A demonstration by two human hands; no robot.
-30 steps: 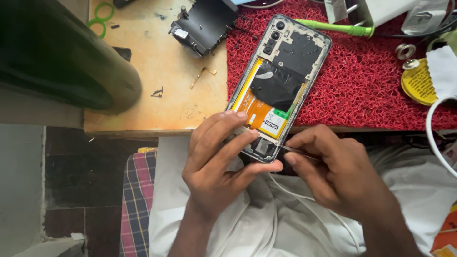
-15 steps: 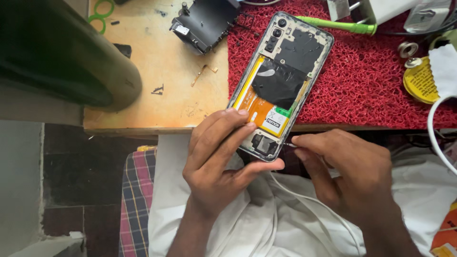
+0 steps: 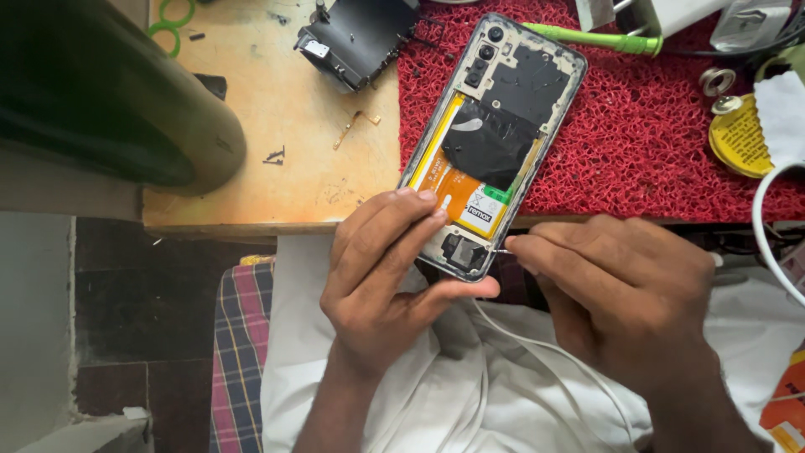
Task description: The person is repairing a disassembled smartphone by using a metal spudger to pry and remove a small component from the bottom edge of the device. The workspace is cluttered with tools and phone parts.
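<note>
Here, your left hand [image 3: 377,268] grips the lower end of an opened smartphone [image 3: 490,134], fingers curled over its exposed back, thumb beneath. Your right hand [image 3: 620,294] pinches a thin metal tool [image 3: 501,251] at the phone's bottom corner. The phone overhangs the counter [image 3: 277,151] edge, half on a red mat [image 3: 654,143]. Likely light, stiff and fragile inside; hold its frame edges. Open room lies left of the phone.
</note>
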